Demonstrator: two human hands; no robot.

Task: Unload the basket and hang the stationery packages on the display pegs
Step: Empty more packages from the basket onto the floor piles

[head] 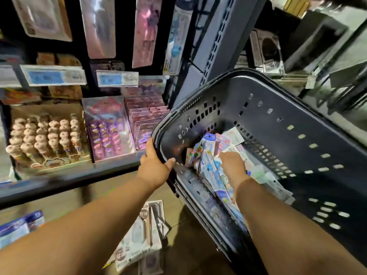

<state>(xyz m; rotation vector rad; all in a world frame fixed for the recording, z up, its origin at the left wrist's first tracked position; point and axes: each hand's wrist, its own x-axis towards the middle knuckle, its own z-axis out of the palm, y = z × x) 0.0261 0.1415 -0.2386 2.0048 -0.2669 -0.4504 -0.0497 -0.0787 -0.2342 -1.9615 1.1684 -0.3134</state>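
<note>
Left hand grips rim of tilted dark perforated plastic basket.
Right hand among blue-and-pink stationery packages, one marked "15"; grasp unclear.

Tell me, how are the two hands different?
The left hand grips the basket rim from outside; the right hand reaches inside. The left hand touches only the basket; the right hand lies on the packages, and its hold there is unclear. Both are bare.
</note>
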